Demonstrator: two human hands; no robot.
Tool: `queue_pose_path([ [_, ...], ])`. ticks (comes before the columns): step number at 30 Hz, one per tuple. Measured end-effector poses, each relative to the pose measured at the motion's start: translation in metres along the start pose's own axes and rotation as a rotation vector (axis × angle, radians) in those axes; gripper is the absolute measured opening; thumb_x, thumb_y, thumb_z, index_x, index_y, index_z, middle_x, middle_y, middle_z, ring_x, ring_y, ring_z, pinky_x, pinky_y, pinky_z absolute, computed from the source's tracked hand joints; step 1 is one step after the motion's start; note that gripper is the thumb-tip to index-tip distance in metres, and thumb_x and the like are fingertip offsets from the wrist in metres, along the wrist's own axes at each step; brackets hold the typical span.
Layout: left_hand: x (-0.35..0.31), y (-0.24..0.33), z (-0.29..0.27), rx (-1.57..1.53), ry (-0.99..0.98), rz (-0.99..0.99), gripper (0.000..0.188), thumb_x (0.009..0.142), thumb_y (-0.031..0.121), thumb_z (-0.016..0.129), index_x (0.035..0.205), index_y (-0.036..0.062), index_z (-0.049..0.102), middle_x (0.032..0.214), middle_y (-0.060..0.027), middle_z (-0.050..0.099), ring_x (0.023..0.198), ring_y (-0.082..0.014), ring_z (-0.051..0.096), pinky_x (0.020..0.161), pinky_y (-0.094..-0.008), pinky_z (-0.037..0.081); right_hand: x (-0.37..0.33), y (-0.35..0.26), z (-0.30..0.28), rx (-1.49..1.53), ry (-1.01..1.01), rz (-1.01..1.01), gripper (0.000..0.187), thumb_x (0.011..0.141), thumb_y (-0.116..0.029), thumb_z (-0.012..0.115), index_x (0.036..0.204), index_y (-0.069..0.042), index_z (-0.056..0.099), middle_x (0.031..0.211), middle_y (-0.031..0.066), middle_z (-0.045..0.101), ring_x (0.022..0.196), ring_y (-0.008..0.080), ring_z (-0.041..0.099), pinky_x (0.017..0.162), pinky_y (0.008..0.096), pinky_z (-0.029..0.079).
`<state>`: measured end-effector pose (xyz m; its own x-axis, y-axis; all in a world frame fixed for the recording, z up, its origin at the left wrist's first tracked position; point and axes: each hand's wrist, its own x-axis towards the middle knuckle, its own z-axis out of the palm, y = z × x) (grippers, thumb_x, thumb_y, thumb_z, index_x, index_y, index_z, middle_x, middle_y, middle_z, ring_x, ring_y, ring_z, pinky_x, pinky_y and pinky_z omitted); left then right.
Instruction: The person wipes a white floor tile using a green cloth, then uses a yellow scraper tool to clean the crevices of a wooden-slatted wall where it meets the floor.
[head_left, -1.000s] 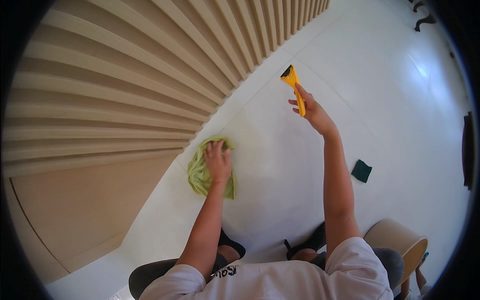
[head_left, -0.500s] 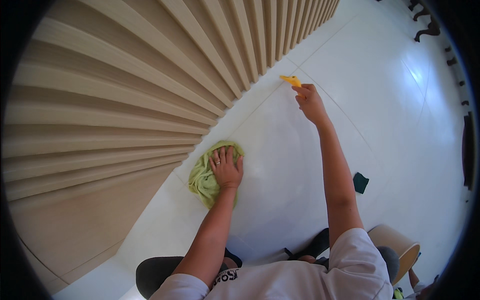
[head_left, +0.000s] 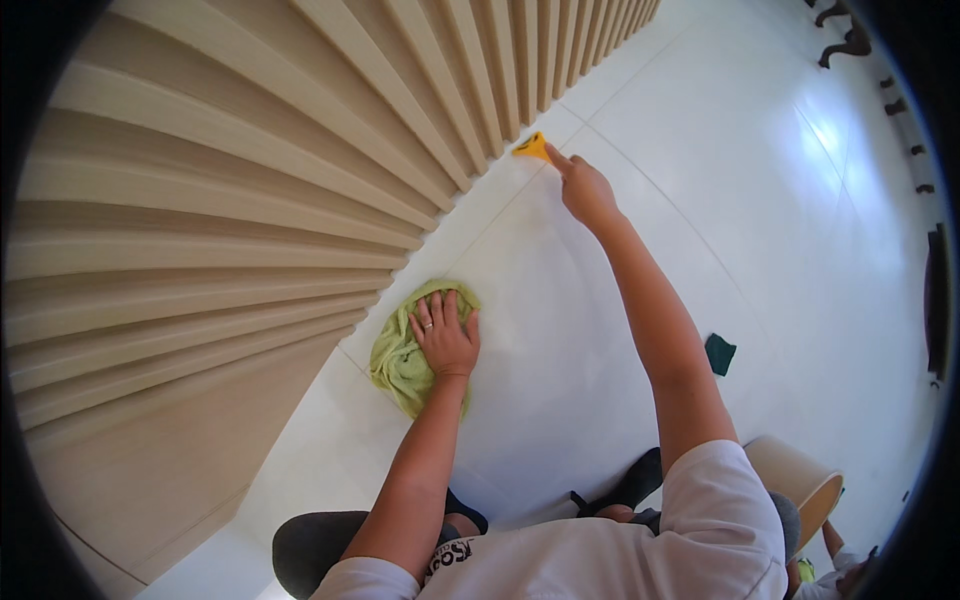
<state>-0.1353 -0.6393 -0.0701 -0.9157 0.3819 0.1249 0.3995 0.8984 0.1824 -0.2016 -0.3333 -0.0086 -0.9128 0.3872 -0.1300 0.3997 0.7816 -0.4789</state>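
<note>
My left hand (head_left: pixel 446 336) lies flat with its fingers spread on a bunched lime-green cloth (head_left: pixel 400 372), which rests on the white floor beside the foot of the slatted wall. Farther out, my right arm is stretched forward. My right hand (head_left: pixel 590 192) is closed round the handle of a yellow scraper (head_left: pixel 534 147), its index finger laid along it. The scraper's wide head points toward the base of the wooden slats (head_left: pixel 420 205), close to the strip of floor in front of them. Most of its handle is hidden inside my hand.
A dark green pad (head_left: pixel 720 354) lies on the floor tiles (head_left: pixel 600 340) right of my forearm. Behind it at the lower right stands a beige curved, hollow object (head_left: pixel 795 480), with another person partly visible beyond. Dark furniture legs (head_left: pixel 848 42) stand at the far right.
My right hand has carried the scraper left and slightly away from me, nearer the base of the slats, and its wide head has turned into view. My left hand stays on the cloth.
</note>
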Motion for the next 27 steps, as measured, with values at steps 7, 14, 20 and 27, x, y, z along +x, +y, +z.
queue_pose_path([
  [7,-0.003,-0.008,-0.003,-0.084,0.049,-0.052,0.035,0.090,0.023,0.048,0.122,0.0096,0.054,0.126,-0.0127,0.051,0.119,-0.0362,0.042,0.101,-0.0503,0.029,-0.053,-0.007,-0.001,0.047,-0.124,-0.042,0.058,0.085,0.002,0.042,0.138,-0.023,0.043,0.101,0.0174,0.059,0.091,0.0339,0.058,0.080,0.0395,0.047],
  [14,0.059,0.098,-0.005,-0.817,-0.139,0.102,0.023,0.086,0.003,0.052,0.106,0.0040,0.063,0.109,-0.0140,0.060,0.103,-0.0305,0.055,0.086,-0.0383,0.045,-0.125,0.122,-0.020,0.832,0.468,0.514,0.052,0.095,-0.005,0.041,0.143,-0.024,0.036,0.095,0.0050,0.058,0.062,0.0084,0.051,0.052,0.0230,0.047],
  [20,0.215,0.185,0.032,-0.628,0.029,0.479,0.051,0.089,0.022,0.053,0.135,0.0035,0.041,0.135,-0.0220,0.045,0.123,-0.0368,0.042,0.103,-0.0437,0.031,-0.127,0.116,0.015,1.053,0.526,0.443,0.055,0.096,-0.007,0.040,0.147,-0.018,0.025,0.087,0.0029,0.053,0.061,0.0070,0.050,0.050,0.0214,0.047],
  [27,0.222,0.151,0.053,-0.249,-0.118,0.333,0.072,0.089,0.055,0.043,0.142,0.0067,0.031,0.143,-0.0185,0.037,0.134,-0.0319,0.031,0.112,-0.0405,0.018,-0.132,0.126,0.014,1.017,0.572,0.422,0.054,0.096,-0.007,0.041,0.146,-0.016,0.026,0.085,0.0033,0.052,0.058,0.0077,0.049,0.048,0.0225,0.047],
])
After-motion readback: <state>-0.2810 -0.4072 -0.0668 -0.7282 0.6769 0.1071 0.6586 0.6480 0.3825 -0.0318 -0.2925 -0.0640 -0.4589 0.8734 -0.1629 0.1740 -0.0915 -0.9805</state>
